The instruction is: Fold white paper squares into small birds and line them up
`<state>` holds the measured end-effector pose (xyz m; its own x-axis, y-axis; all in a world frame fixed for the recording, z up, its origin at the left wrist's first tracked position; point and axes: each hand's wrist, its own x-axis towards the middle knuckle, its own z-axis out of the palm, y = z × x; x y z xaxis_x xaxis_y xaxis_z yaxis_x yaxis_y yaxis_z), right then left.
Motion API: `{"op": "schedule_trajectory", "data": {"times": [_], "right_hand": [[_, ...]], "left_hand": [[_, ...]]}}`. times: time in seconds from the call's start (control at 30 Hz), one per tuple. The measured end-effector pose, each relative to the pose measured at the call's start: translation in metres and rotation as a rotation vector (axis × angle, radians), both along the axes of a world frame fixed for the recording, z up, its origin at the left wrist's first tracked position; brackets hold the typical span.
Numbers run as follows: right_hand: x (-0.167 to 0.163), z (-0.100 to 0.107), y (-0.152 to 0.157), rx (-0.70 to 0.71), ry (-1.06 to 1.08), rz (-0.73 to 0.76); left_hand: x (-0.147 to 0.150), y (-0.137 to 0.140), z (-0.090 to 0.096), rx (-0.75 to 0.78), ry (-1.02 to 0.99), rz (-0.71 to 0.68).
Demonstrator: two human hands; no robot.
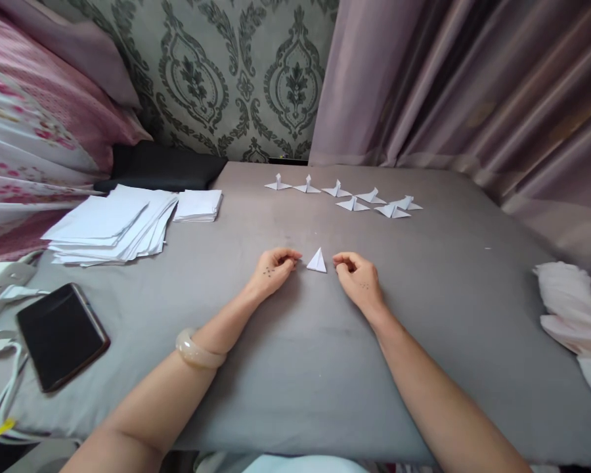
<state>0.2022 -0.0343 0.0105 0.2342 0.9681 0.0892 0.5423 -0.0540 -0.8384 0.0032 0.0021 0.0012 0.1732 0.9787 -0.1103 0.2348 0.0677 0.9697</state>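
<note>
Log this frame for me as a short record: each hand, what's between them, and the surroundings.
left hand: loosely curled, beside the folded paper, apart from it
right hand: loosely curled, opposite side, also apart
between hands: small white folded paper, triangular
far side of table: seven folded paper figures
left side: larger paper stack, smaller paper stack, phone

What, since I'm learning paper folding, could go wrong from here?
The small folded paper triangle lies between the left hand and the right hand without either seeming to grip it, so a nudge might shift it. The folded paper figures sit close together, so reaching among them could bend their raised parts. The larger paper stack is uneven, so a bump might slide sheets off.
</note>
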Motion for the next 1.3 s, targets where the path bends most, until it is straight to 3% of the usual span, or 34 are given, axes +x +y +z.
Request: {"op": "schedule_trajectory", "data": {"times": [0.23,0.4,0.5,0.67,1.0,1.3], "right_hand": [[-0.003,-0.009,0.0,0.035,-0.106,0.146],[-0.005,-0.01,-0.002,0.144,-0.2,0.275],[-0.007,-0.009,-0.001,0.217,-0.187,0.206],[-0.01,-0.008,0.004,0.142,-0.153,0.1],[-0.012,-0.009,0.004,0.195,-0.27,0.289],[-0.011,0.001,0.024,0.122,-0.255,0.499]], "left_hand": [[0.003,0.0,0.004,0.019,-0.033,0.016],[0.004,0.0,0.005,0.039,-0.033,0.017],[0.003,0.0,0.004,0.07,-0.027,0.01],[0.004,0.0,0.004,0.091,-0.027,0.008],[0.005,0.004,0.0,0.115,-0.062,0.021],[0.006,0.004,0.002,0.107,-0.088,0.048]]}}
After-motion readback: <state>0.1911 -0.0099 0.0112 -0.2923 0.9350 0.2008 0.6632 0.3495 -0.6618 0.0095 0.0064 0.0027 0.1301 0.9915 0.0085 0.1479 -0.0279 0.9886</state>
